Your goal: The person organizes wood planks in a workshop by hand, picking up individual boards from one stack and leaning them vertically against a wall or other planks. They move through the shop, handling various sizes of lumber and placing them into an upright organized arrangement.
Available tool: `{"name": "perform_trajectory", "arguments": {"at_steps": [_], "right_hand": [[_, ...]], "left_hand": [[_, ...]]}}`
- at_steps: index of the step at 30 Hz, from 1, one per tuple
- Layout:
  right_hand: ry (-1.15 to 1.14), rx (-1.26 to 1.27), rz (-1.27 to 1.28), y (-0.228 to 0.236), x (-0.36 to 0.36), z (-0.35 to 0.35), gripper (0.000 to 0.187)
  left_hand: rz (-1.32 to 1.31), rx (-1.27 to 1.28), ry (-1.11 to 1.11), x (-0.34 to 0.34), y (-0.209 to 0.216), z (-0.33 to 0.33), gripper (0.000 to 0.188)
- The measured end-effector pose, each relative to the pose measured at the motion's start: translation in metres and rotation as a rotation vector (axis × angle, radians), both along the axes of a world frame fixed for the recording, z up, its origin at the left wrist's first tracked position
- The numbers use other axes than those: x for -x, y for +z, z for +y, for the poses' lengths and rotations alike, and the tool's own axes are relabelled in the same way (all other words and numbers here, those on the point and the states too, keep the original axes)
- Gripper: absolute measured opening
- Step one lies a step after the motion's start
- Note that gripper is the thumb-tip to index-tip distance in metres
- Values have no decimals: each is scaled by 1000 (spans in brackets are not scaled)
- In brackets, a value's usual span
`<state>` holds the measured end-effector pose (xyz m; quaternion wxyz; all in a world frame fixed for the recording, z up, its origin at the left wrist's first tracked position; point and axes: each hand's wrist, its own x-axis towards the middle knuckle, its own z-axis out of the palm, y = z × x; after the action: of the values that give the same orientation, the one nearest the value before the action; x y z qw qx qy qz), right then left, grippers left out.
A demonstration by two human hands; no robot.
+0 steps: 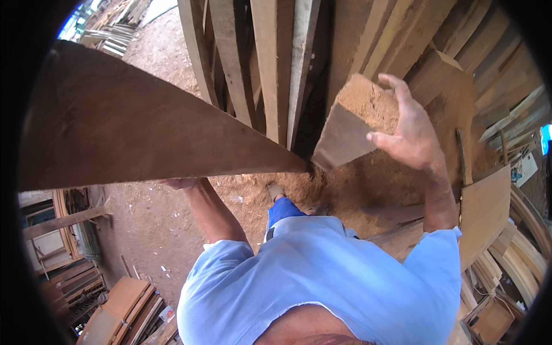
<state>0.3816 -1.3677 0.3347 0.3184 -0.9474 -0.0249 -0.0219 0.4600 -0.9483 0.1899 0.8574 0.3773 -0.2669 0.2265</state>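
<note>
A large dark brown wooden board (144, 126) fills the left side, broad near me and narrowing to a point near the middle. My left hand (183, 183) grips its near lower edge from beneath; most of its fingers are hidden by the board. On the right, my right hand (411, 135) is curled around the upper right end of a wooden block (348, 135), thumb and fingers apart on two sides of it. The block has a grey side and a rough, tan, cracked face that looks dusted with sawdust. Its lower tip comes close to the board's pointed end.
Long timber planks (270, 69) lean upright ahead of me. Heaped sawdust (356, 187) covers the ground by my feet. A flat wooden panel (486, 213) and curved pieces (517, 259) stand at the right. Stacked boards (118, 310) lie at the lower left.
</note>
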Motion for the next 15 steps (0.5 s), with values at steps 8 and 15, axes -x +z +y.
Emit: {"name": "perform_trajectory", "arguments": {"at_steps": [8,15], "right_hand": [[78,397,-32,-41,-98,-7,75],[-128,67,13,-220,-95,-20,63]], "left_hand": [[-13,-11,-48,2,-6,-11,72],[10,-6,-112,1,-12,-17,74]]}}
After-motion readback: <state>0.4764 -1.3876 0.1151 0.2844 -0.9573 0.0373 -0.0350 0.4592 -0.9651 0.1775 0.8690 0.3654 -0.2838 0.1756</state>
